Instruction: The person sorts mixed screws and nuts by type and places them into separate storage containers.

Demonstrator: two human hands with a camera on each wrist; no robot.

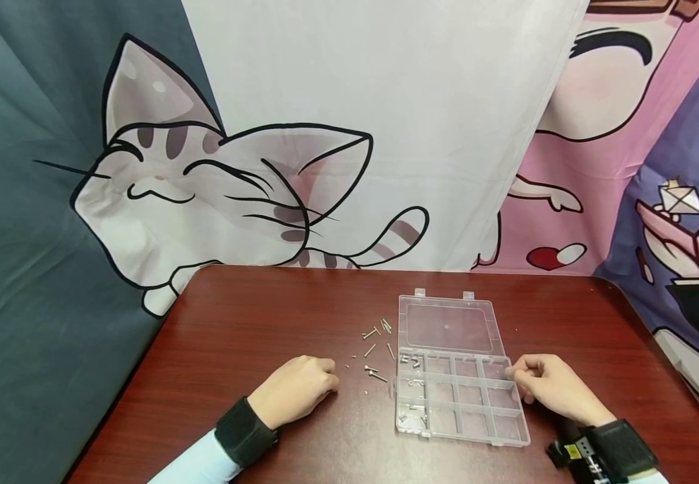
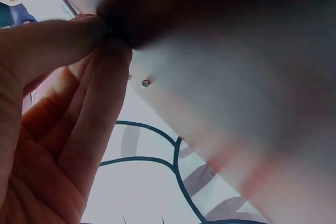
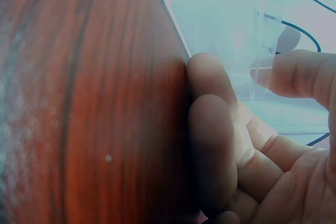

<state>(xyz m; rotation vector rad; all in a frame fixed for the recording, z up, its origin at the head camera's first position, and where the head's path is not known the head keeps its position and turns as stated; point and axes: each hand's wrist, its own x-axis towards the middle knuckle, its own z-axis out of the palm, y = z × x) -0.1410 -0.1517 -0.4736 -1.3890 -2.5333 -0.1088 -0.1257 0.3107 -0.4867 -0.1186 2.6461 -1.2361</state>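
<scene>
Black wristbands (image 1: 623,445) sit closest, snug on both arms above the wooden table (image 1: 228,316). Past one of them, the right hand (image 1: 558,388) grips the right side of the clear compartment box (image 1: 470,439), thumb over the wall, fingers outside it. Its lid (image 1: 445,326) lies folded back, and small metal parts (image 1: 413,383) sit in the left-hand column. The left hand (image 1: 298,390) is apart from the box, thumb and fingertips drawn together; whether they pinch anything, I can't tell. Loose screws (image 1: 378,376) lie scattered between that hand and the box. I'd worry about that right-hand grip: a tug could slide or tilt so light-looking a box and jumble the sorted parts. A careless sweep of the left knuckles could also send the tiny bits (image 1: 365,392) rolling away.
</scene>
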